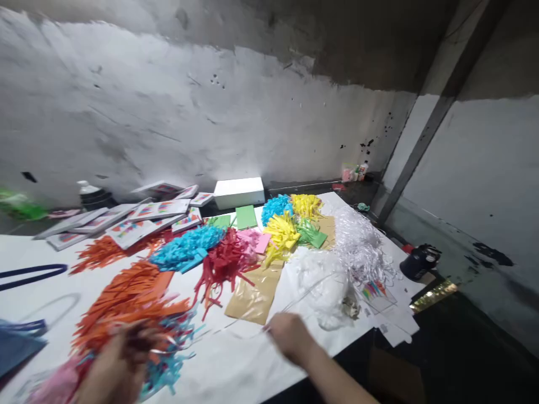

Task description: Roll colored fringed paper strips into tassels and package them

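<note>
My right hand (291, 339) is closed above the front of the table, with a thin white ribbon (210, 332) at its fingertips. The ribbon runs across to my left hand (120, 359), whose curled fingers are smeared by motion but seem to pinch its other part. Under and beside my left hand lie orange fringed paper tassels (126, 292) and a bundle of light-blue, red and pink tassels (164, 373). A brown paper piece with clear plastic (255, 294) lies just beyond my right hand. Close by is a white heap of stringy, film-like material (322, 283).
Blue (189, 247), red (225, 252) and yellow tassels (282, 233) cover the white table (236, 365). Printed packs (158, 209) and a white box (239, 192) stand along the wall. White shredded strands (362, 244) lie right. A dark round object (420, 261) sits past the right edge.
</note>
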